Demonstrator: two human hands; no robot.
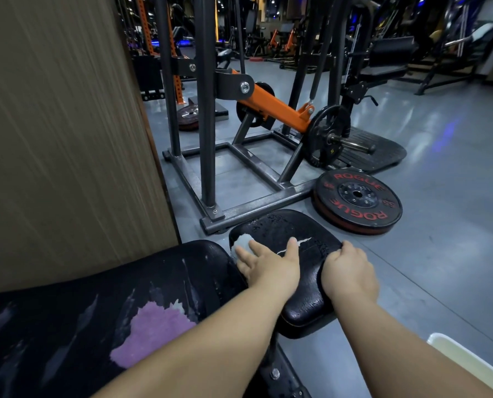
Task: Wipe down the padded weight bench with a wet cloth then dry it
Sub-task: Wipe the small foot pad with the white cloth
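1. Leaving the purple cloth [153,331] at lower left on the long back pad [53,326] looks risky. The left forearm passes just above it and could drag it off. If it is the drying cloth, the wet-looking streaks around it may dampen it before it is needed.
2. The pale wet cloth [241,244] lies at the left edge of the seat pad [305,308], in the lower centre of the frame. The left hand [268,265] presses on it with fingers straight and spread, gripping nothing. A hard stroke could let the cloth slide out and drop into the gap between the two pads.
3. A pale tear [297,244] crosses the seat pad just beside the left thumb. Wiping over it could snag the cloth, widen the rip, or push water into the padding.
4. The right hand [348,271] has its fingers curled over the seat pad's right edge, grasping it. Droplets bead on the vinyl, so that hold may slip. The patch under the hand is also likely to be missed.
5. Water shed to the right could slick the floor [440,225] near the weight plate [357,199]. At lower right, the right elbow could knock the white container [454,357], whose contents cannot be seen.
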